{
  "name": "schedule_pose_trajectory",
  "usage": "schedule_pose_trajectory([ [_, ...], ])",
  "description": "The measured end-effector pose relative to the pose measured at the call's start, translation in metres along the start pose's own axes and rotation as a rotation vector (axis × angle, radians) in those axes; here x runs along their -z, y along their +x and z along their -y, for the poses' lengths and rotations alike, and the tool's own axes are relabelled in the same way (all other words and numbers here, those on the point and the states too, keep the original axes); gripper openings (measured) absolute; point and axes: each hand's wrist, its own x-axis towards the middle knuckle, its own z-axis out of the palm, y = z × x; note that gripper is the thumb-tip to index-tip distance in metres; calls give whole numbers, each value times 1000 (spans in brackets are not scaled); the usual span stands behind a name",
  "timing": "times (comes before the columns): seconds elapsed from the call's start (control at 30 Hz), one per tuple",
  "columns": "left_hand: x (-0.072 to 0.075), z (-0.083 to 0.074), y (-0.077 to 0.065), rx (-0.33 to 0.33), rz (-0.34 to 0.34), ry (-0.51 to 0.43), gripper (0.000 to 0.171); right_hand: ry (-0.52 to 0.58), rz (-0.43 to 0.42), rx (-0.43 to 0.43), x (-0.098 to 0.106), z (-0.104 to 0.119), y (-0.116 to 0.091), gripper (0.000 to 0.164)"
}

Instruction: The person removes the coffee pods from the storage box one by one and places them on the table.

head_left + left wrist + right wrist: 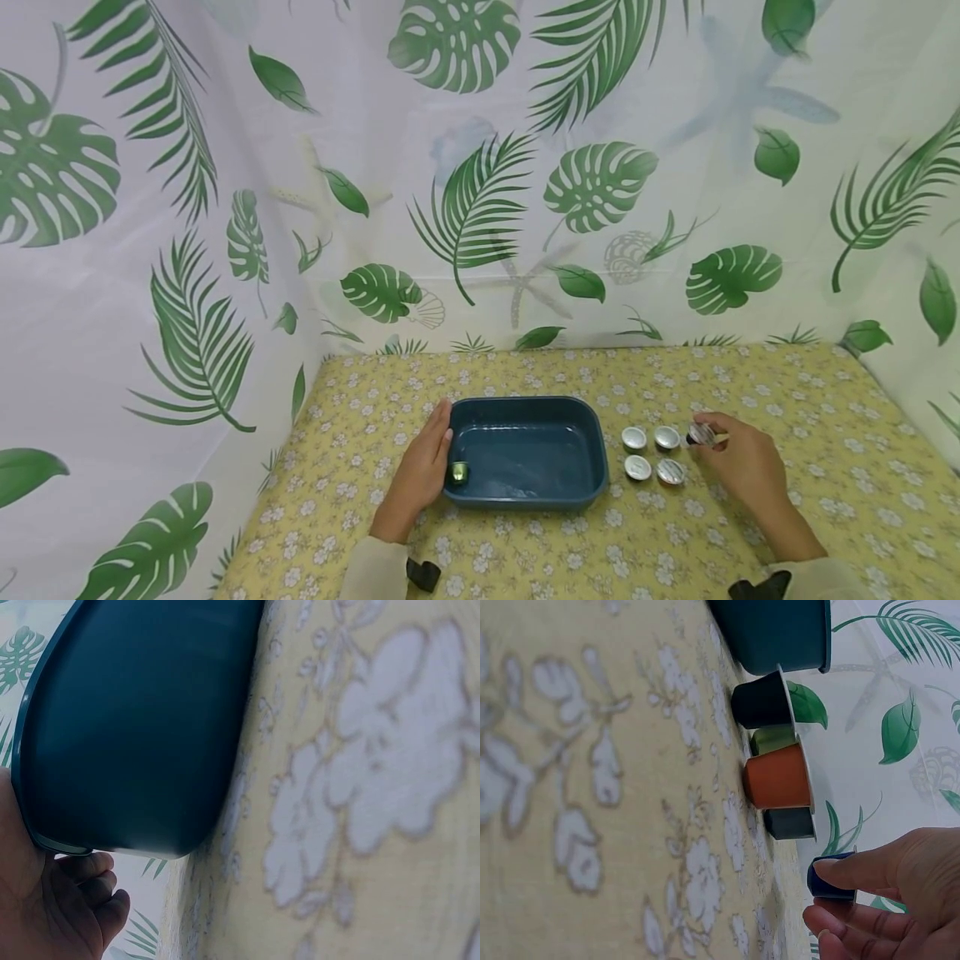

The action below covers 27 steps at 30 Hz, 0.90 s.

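A blue rectangular dish (525, 502) stands on the table, my left hand (422, 469) holding its left end at the rim. Inside the dish, close to that hand, lies a green coffee capsule (459, 472). My right hand (750, 462) pinches a dark blue coffee capsule (831, 877) with a silver lid between thumb and fingers. Left of this hand, several capsules stand lid up in two rows. In the right wrist view, they include a black capsule (761, 703), an orange capsule (777, 777), an olive-green capsule (771, 739) partly hidden, and a dark grey capsule (789, 823).
A yellow floral cloth (315, 517) covers the table. White sheeting (360, 67) printed with green leaves rises behind the table and along its left and right sides. The grouped capsules stand close to the dish's right end.
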Motion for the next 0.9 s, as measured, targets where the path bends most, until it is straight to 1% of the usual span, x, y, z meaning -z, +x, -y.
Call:
schedule_pose_trajectory([
  [0.27, -1, 2, 0, -2, 2, 6, 54, -1, 33, -11, -2, -7, 3, 44],
  [0.9, -1, 2, 0, -3, 5, -2, 54, -39, 42, 20, -6, -13, 6, 44],
])
